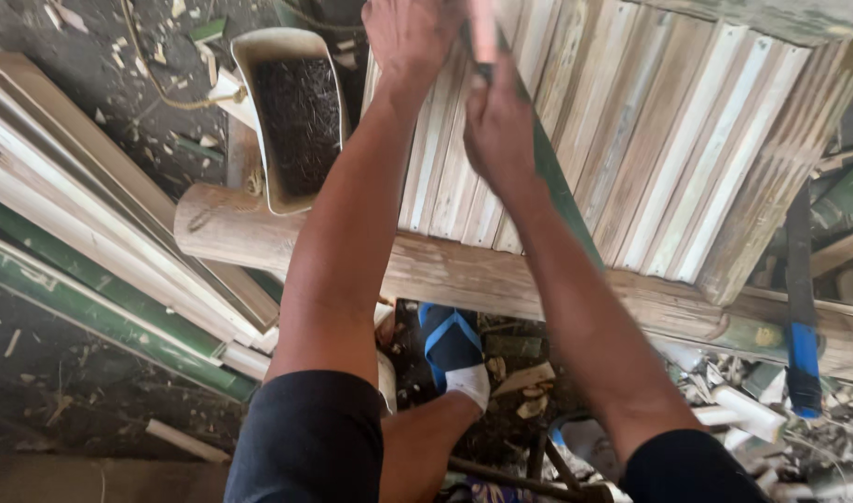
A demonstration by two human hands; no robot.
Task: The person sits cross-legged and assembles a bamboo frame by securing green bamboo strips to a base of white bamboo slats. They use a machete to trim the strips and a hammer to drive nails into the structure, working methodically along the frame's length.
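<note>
Bamboo strip (561,191), green-edged, runs under the right hand (497,126), gripped by both hands; left hand (410,35) clamps it just ahead, steadying it over the log (259,237).

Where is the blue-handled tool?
In the head view, the blue-handled tool lies at the far right, across the log, just right of the bamboo slats.

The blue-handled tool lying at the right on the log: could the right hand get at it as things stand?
Probably yes. The blue-handled tool lies uncovered on the log, beside the bamboo slats, with nothing across it. But the right hand is up on a green strip, so it would have to let go and swing right.
</note>
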